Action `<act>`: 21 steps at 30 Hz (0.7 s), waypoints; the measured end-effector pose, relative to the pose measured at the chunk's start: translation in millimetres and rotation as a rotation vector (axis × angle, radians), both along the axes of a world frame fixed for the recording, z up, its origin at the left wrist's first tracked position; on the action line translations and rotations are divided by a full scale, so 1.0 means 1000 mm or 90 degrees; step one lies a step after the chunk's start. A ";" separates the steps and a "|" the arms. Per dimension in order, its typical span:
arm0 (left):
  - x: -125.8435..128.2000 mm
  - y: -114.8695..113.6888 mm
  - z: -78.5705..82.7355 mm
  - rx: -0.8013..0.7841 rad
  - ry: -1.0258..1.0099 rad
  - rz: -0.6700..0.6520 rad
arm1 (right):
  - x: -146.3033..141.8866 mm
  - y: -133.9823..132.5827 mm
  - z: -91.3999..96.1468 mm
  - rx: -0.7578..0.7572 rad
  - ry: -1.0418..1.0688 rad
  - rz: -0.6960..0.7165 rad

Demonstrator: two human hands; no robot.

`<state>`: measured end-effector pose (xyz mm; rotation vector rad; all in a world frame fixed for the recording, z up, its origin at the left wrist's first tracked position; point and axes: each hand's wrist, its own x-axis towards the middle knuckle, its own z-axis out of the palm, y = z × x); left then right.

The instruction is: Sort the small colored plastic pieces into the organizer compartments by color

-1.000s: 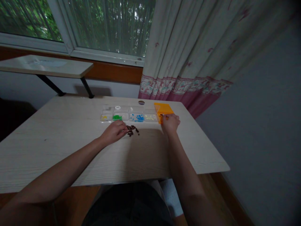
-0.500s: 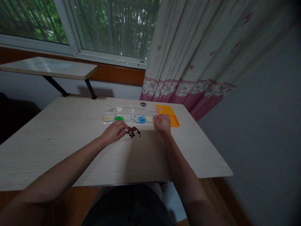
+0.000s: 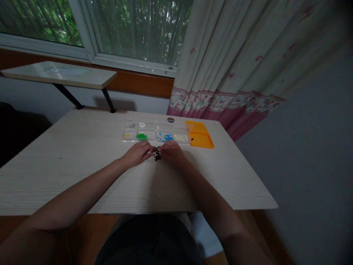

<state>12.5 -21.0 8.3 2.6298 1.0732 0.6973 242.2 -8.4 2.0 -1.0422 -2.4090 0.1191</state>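
Observation:
A small heap of dark brown pieces (image 3: 157,152) lies on the tabletop between my hands. At its left edge is my left hand (image 3: 137,154), fingers curled in and thumb close to them; what lies between the fingertips is too small to make out. My right hand (image 3: 173,151) reaches the heap's right side, its fingers bent together and partly hiding the pieces. Behind them sits a clear compartment box (image 3: 151,133) holding yellow bits (image 3: 127,135), green bits (image 3: 142,136), blue bits (image 3: 168,137) and pale yellow bits (image 3: 179,138). One brown piece (image 3: 192,139) shows at the orange tray's left side.
The orange tray (image 3: 202,140) stands to the right of the clear box. A raised shelf (image 3: 82,77) on black legs occupies the table's back left. Beyond the table (image 3: 110,191) are a window and a curtain (image 3: 220,81); a wall is at the right.
My right hand has moved left from the orange tray's edge to the brown heap. A brown piece now shows by the tray's left side. My left hand stays beside the heap.

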 end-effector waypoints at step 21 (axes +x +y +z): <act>0.010 -0.008 0.008 0.002 -0.115 0.055 | -0.011 -0.005 0.006 -0.132 0.197 0.038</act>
